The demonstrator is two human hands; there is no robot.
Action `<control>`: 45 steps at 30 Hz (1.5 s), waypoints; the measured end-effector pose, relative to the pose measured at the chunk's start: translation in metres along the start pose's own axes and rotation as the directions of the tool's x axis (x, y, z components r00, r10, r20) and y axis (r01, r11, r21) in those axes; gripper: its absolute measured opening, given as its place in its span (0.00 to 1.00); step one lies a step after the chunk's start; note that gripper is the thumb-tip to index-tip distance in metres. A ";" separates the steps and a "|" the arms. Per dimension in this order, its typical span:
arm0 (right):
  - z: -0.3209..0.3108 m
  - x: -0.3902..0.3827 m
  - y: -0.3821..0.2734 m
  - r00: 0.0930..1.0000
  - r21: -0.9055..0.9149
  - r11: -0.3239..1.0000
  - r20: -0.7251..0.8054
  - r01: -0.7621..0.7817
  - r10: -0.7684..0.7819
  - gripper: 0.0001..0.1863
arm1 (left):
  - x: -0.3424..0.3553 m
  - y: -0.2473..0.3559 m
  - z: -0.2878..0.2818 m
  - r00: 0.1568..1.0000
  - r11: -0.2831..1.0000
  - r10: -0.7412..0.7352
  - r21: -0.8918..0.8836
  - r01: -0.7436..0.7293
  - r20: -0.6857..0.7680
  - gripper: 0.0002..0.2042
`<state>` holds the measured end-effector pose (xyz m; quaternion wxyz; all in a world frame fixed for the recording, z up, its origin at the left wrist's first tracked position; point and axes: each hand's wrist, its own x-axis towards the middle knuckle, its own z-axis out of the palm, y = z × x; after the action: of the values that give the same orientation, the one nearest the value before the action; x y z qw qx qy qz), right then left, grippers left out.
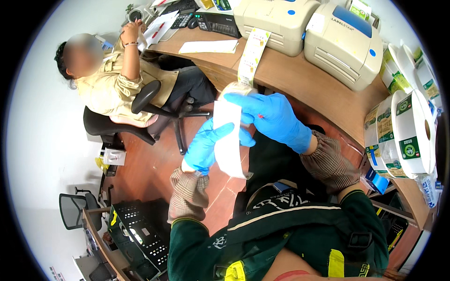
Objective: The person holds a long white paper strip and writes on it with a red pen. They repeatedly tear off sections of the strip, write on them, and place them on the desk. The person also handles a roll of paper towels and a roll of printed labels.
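Note:
Both my hands wear blue gloves. My left hand (206, 144) pinches the side of a white strip of label backing paper (228, 140) that hangs down in front of me. My right hand (271, 117) grips the top of the same strip, where it is wound into a small roll (236, 89). A band of printed labels (251, 54) runs from that roll up to a beige label printer (276, 21) on the wooden desk (300, 79).
A second beige printer (344, 44) stands to the right, with large label rolls (405, 133) beyond it. A seated person (117, 79) on an office chair works at the desk's far left. Black crates (140, 236) sit on the floor at lower left.

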<state>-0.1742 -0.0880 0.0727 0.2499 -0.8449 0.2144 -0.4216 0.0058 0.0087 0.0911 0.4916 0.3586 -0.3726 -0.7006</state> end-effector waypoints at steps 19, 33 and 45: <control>-0.020 0.015 -0.046 0.989 0.400 0.904 0.070 -0.147 0.130 0.08 | 0.002 -0.023 -0.002 0.910 0.962 0.225 0.230 -0.149 -0.349 0.14; -0.009 0.058 0.101 0.710 0.269 0.718 -0.144 -0.642 0.689 0.18 | 0.037 -0.033 -0.007 0.930 0.928 0.325 0.246 -0.279 -0.171 0.15; 0.004 0.186 0.018 0.929 -0.090 0.984 -0.351 -0.156 0.116 0.18 | 0.017 -0.022 -0.027 0.851 0.928 0.371 0.102 -0.359 -0.372 0.16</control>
<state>-0.0706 -0.2078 0.1725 0.1876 -0.7541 0.3371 -0.5315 0.0151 -0.0072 0.0566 0.6738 0.4186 -0.3401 -0.5051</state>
